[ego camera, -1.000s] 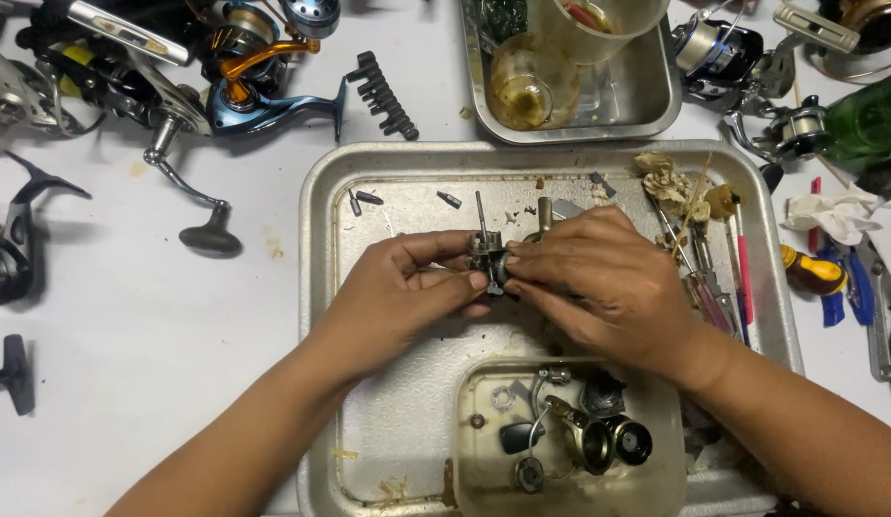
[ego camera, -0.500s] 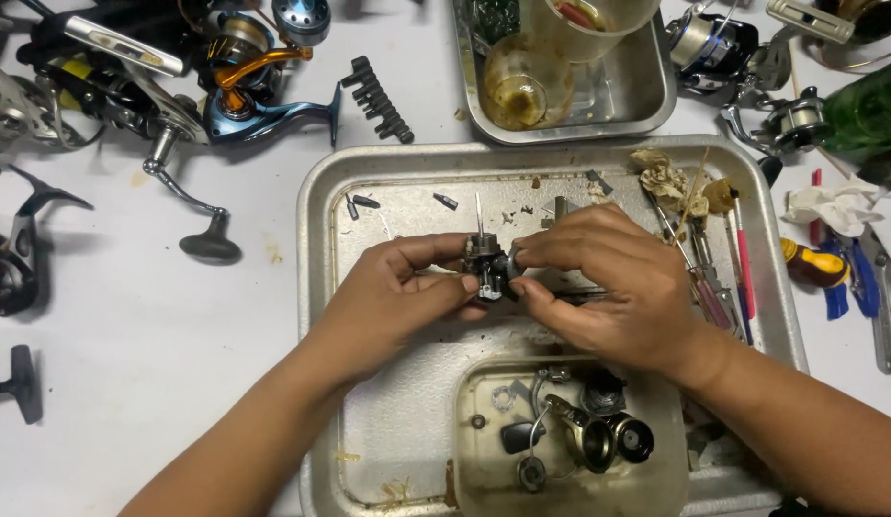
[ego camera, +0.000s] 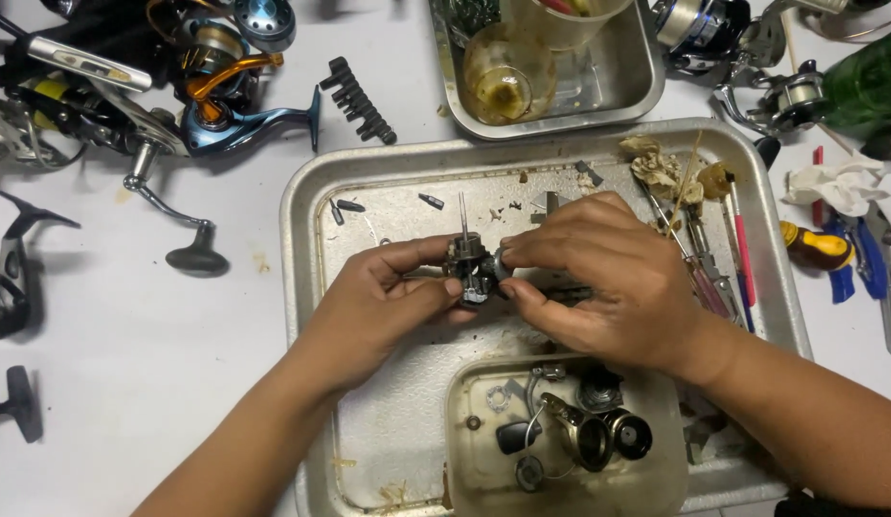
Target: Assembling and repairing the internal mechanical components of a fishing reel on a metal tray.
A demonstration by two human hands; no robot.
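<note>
Over a large metal tray [ego camera: 306, 239], both hands hold a small dark fishing-reel body [ego camera: 469, 270] with a thin shaft sticking up from it. My left hand [ego camera: 383, 302] grips the reel body from the left with thumb and fingers. My right hand [ego camera: 598, 278] pinches a small round part [ego camera: 501, 268] against the body's right side; its palm hides whatever lies behind. A small cream tub [ego camera: 464, 450] in the tray, just below my hands, holds several loose reel parts such as a spool and a bail wire.
Several fishing reels [ego camera: 206, 105] lie on the white table at the upper left, next to a black bit holder [ego camera: 359, 101]. A second metal tray [ego camera: 637, 86] with a greasy glass stands at the top. Screwdrivers and brushes [ego camera: 713, 278] lie along the right; a yellow-handled tool [ego camera: 814, 247] beyond.
Both hands and the reel body have shifted slightly up in the tray. My right fingers have moved onto the small round part at the body's side.
</note>
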